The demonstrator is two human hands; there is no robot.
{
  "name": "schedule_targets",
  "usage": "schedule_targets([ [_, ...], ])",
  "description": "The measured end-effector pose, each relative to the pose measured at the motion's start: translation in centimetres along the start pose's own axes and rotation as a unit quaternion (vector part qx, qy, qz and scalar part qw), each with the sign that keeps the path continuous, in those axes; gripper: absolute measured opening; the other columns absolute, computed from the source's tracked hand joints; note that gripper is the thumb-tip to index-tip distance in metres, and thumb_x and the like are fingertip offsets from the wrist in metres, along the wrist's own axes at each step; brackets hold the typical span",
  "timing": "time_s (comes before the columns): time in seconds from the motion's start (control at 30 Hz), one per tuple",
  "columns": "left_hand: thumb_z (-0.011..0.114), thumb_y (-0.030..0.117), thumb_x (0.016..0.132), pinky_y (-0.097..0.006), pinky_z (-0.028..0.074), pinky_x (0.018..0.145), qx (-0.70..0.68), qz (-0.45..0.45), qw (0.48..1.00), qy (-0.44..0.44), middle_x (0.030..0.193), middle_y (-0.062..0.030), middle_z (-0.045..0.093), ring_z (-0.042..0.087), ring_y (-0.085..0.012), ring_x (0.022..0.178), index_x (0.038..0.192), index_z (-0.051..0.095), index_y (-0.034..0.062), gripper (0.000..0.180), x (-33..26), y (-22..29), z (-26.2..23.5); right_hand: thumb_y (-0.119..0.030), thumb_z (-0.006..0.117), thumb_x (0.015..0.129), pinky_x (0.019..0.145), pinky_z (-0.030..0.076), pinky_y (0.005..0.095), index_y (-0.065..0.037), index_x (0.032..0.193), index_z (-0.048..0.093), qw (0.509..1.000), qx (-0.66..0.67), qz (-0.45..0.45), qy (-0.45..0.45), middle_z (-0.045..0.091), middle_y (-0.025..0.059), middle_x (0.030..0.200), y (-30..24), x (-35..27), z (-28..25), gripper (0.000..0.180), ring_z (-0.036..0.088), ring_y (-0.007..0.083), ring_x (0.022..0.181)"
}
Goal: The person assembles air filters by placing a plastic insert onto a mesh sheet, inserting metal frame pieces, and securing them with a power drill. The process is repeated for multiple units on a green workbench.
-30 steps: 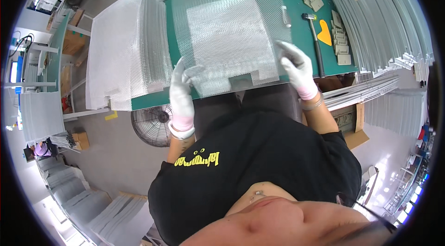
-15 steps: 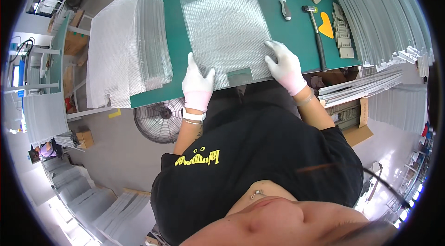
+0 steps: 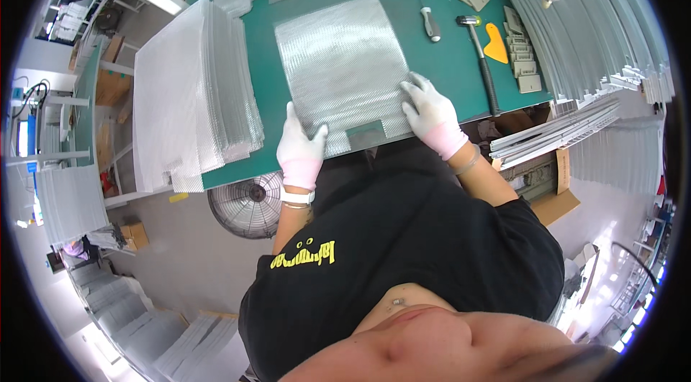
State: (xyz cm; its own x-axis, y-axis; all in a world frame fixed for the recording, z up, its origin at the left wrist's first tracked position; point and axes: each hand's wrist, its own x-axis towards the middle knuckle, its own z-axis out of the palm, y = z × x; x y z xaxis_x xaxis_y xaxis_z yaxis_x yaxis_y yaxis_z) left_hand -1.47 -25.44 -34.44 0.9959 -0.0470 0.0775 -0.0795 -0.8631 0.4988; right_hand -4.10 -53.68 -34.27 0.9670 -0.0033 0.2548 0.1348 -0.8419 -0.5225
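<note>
Near the middle of the frame, we have a silvery mesh sheet (image 3: 342, 51) lying flat on the green surface (image 3: 446, 65), its notched short edge toward us at the surface's front edge. Our left hand (image 3: 301, 141), in a white glove with a pink cuff, touches the sheet's lower left corner: the grip is spread, forefinger along the side and thumb over the mesh. Our right hand (image 3: 432, 114), gloved alike, meets the lower right edge, its grip also spread between thumb and forefinger. We cannot tell whether the hidden fingers pinch the mesh from beneath.

At the left of the frame we see a tall stack of mesh sheets (image 3: 173, 94). Toward the upper right lie a screwdriver (image 3: 430, 26), a hammer (image 3: 486, 76) with a black handle, a yellow scraper (image 3: 495, 44) just beside it, and a row of grey plates (image 3: 523, 58). Below the surface, at the lower left, we see a round fan (image 3: 248, 203).
</note>
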Motion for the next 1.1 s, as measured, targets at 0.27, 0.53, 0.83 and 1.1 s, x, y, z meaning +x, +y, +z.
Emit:
schedule_targets([
  [0.27,0.08,0.029,0.077,-0.048,0.039,0.11,0.061,0.025,0.998,0.003,0.145,-0.0204,0.046,0.047,-0.0407,0.13,0.141,0.051,0.0041,0.075,1.1,1.7,-1.9,-0.034,0.064,0.088,0.095,0.052,0.0403,-0.007,0.114,0.071,0.996,0.051,0.058,0.033,0.07,0.018,0.111,5.3,10.0,-7.8,0.038,0.067,0.0347,0.105],
  [0.53,0.072,0.034,0.081,-0.057,0.02,0.119,0.087,0.139,0.986,-0.031,0.144,-0.0136,0.051,0.037,-0.0412,0.14,0.129,0.064,0.0113,0.053,2.4,-0.2,-0.1,-0.041,0.061,0.094,0.112,0.039,0.0434,-0.001,0.149,0.041,0.866,0.333,0.253,0.273,0.046,0.0181,0.152,27.3,33.2,-14.3,0.071,0.042,0.0319,0.141],
  [0.83,0.069,0.035,0.084,-0.056,0.02,0.12,0.102,0.117,0.987,-0.033,0.148,-0.014,0.048,0.036,-0.0412,0.141,0.133,0.061,0.0109,0.055,1.1,-0.8,0.1,-0.026,0.051,0.1,0.121,0.027,0.0413,0.005,0.144,0.044,0.938,-0.054,-0.021,0.341,0.04,0.0271,0.152,25.0,35.1,-14.0,0.054,0.035,0.0381,0.145],
  [1.1,0.07,0.034,0.083,-0.055,0.021,0.12,0.098,0.129,0.987,-0.018,0.147,-0.0154,0.049,0.038,-0.04,0.14,0.131,0.061,0.0084,0.055,1.2,-0.6,0.5,-0.009,0.052,0.099,0.121,0.026,0.0384,0.004,0.147,0.04,0.88,0.01,-0.166,0.445,0.043,0.0227,0.15,17.6,32.2,-18.6,0.051,0.036,0.0337,0.144],
])
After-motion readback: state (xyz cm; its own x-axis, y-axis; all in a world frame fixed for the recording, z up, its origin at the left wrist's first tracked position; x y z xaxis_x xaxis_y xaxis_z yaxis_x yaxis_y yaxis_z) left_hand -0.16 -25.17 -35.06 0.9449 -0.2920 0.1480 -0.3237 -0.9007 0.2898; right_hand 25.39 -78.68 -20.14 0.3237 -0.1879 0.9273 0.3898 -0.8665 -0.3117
